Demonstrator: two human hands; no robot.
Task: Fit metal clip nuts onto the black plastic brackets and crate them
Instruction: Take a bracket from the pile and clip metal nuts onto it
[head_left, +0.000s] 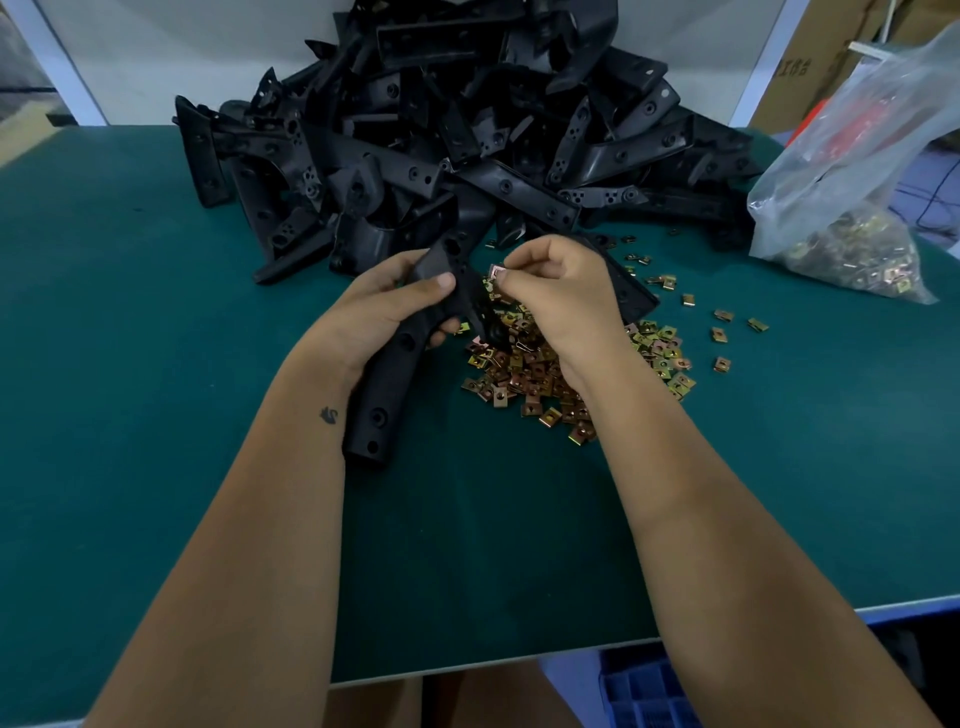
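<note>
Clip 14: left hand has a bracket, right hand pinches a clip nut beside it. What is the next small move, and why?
Probably slide the clip nut leftward onto the edge of the black plastic bracket. The right hand pinches the nut right beside the bracket's upper end, which the left hand grips steady above the green table. The nut does not look seated yet.

Dim even light, dark vignetted corners, wide-angle bending at edges, slight softness

Green-topped workbench (156, 364), bearing a heap of black plastic brackets (441, 130) at the back, loose metal clip nuts (540, 374) scattered mid-surface, and a clear plastic bag of clip nuts (852, 244) at right
</note>
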